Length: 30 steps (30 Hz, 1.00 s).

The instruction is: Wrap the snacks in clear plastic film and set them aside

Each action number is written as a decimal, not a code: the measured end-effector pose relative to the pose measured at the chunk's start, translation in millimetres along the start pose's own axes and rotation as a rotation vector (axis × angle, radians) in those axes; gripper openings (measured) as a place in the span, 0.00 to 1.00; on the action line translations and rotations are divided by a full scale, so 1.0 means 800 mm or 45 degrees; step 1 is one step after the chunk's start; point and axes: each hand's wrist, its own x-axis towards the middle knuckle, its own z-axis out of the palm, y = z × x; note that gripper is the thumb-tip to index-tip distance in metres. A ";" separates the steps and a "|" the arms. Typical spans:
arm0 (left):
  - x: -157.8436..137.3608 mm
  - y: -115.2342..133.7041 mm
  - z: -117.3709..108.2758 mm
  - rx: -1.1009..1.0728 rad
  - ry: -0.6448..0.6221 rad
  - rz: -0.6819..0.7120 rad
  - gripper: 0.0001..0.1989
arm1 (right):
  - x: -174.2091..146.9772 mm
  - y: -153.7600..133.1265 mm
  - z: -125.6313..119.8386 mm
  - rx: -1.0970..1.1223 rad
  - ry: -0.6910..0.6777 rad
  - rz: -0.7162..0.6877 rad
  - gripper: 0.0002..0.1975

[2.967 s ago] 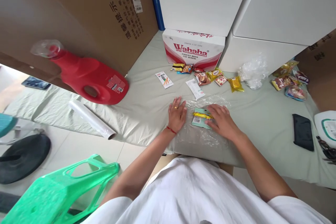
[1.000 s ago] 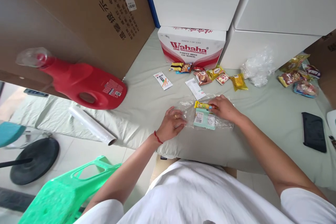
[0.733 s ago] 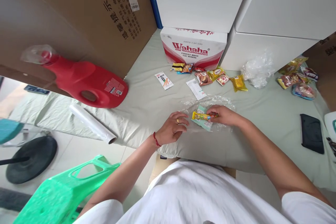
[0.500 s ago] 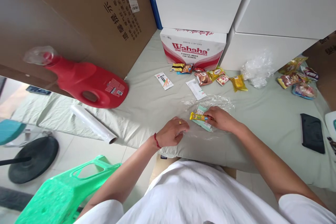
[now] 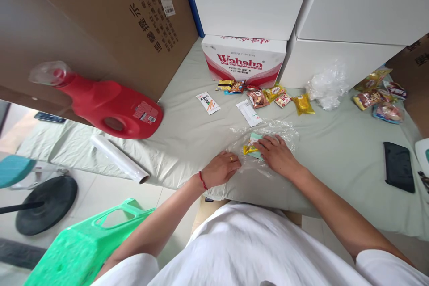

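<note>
Two snack packets sat one over the other on clear film (image 5: 286,130), spread on pale green cloth (image 5: 181,143) near its front edge: mint packet (image 5: 256,136) underneath, yellow packet (image 5: 248,149) lying across it.

Right hand (image 5: 275,154) was palm down over both, fingers extended and slightly apart. It hid a good part of the pair; the yellow packet's left end and some of the mint packet's top stuck out.

Left hand (image 5: 221,168) was at the film's left edge, fingers bent and bunched. Couldn't tell if it was pinching the film or only resting on it. It wore a ring (image 5: 231,159) and a red bracelet (image 5: 202,180) at the wrist.

Just beyond the film: white packet (image 5: 248,113). Left of that, a carrot-print packet (image 5: 208,103). Wahaha carton (image 5: 244,60) stood behind, with small snack packets (image 5: 258,98) strung along its front. Crumpled plastic (image 5: 328,87) lay to their right, then a mixed snack pile (image 5: 368,99).

Outer items: black flat case (image 5: 398,166) well to the right; red jug (image 5: 114,109) on the left beside a big cardboard box (image 5: 100,22); plastic wrap roll (image 5: 119,158) in front of the jug; green stool (image 5: 70,250) at lower left.
</note>
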 end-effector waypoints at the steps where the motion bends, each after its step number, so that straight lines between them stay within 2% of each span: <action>1: -0.001 0.000 0.000 -0.003 -0.017 -0.002 0.08 | 0.000 0.001 0.000 -0.003 0.009 0.010 0.26; 6: 0.001 0.005 0.003 -0.039 -0.103 -0.007 0.07 | 0.003 -0.011 0.003 -0.002 0.018 0.050 0.33; 11: 0.004 0.007 -0.003 -0.085 -0.118 -0.032 0.08 | 0.009 -0.004 0.007 -0.007 0.007 0.066 0.31; 16: -0.002 -0.005 -0.016 -0.130 0.042 -0.053 0.08 | 0.008 0.018 -0.003 0.047 -0.012 -0.068 0.32; 19: -0.004 -0.010 -0.023 -0.174 0.165 -0.075 0.07 | -0.005 0.016 -0.016 0.164 0.138 -0.096 0.32; 22: 0.001 -0.012 -0.027 -0.253 0.261 -0.095 0.06 | -0.033 0.001 -0.023 0.286 0.315 -0.103 0.42; 24: 0.006 -0.014 -0.026 -0.313 0.307 -0.117 0.06 | -0.055 -0.014 -0.018 0.288 0.321 -0.093 0.48; 25: 0.009 -0.016 -0.024 -0.341 0.327 -0.130 0.05 | -0.065 -0.020 -0.012 0.264 0.301 -0.072 0.46; 28: 0.019 -0.024 -0.017 -0.419 0.380 -0.176 0.04 | -0.086 -0.027 0.003 0.222 0.289 0.052 0.23; 30: 0.026 -0.029 -0.013 -0.478 0.413 -0.209 0.04 | -0.088 -0.018 0.005 0.283 0.335 0.125 0.16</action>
